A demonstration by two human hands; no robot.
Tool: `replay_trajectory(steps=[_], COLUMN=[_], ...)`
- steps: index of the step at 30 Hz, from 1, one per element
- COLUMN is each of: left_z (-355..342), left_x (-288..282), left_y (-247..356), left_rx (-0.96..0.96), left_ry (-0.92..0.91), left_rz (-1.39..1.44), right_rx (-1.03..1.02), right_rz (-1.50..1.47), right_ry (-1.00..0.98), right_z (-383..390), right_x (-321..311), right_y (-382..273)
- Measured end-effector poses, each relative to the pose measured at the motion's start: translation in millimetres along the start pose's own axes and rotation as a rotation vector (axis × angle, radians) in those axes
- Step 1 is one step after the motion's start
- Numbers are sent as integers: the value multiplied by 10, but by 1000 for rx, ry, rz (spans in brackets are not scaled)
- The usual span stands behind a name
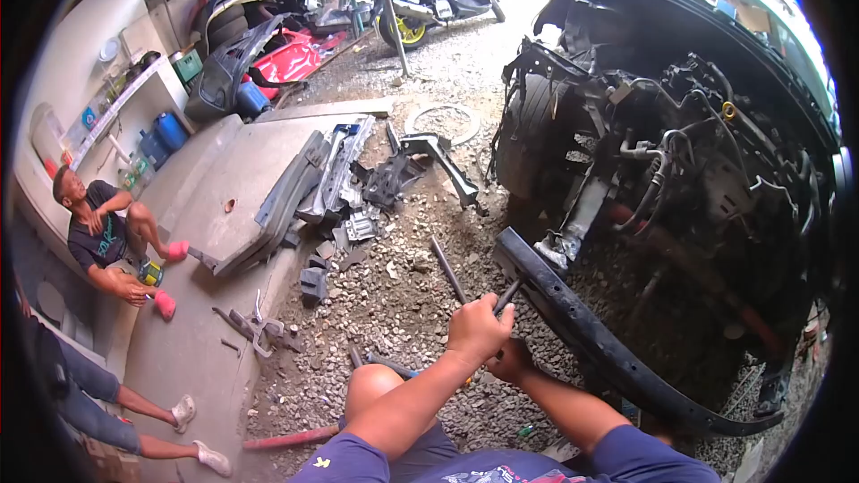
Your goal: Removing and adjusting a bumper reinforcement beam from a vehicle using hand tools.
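1. Hands first: my left hand (477,329) is closed in a fist around the handle of a dark tool (506,295), whose tip reaches the near end of the long black bar (573,322).
2. My right hand (512,360) sits just below and behind the left, touching it; I cannot tell whether its fingers are closed.
3. That bar curves away to my right under the stripped front of a car (680,125), over gravel (394,295).
4. A thin metal rod (447,268) lies on the gravel just left of my hands.
5. Well to my left, a person (112,237) sits on the concrete slab (206,188), near a pile of car parts (331,183).
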State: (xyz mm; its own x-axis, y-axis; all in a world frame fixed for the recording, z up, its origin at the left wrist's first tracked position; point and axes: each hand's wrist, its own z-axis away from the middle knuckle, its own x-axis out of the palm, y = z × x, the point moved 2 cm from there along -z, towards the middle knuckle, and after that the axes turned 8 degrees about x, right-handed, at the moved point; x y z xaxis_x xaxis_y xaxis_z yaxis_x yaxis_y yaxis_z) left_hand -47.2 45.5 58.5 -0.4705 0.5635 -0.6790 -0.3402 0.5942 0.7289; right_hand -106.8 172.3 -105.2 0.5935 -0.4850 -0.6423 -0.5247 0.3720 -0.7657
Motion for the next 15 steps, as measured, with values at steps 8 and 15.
replay_trajectory(steps=[8, 15], left_z=[-15, -50], left_x=[-24, -59], left_y=[-146, -281], left_rx=[66, -589], left_ry=[79, -354], left_rz=[-33, 1333], right_rx=[369, 233], right_rz=[108, 551], right_ry=[-264, -541], right_z=[79, 545], right_x=[-137, -2227], right_y=[-167, -2065])
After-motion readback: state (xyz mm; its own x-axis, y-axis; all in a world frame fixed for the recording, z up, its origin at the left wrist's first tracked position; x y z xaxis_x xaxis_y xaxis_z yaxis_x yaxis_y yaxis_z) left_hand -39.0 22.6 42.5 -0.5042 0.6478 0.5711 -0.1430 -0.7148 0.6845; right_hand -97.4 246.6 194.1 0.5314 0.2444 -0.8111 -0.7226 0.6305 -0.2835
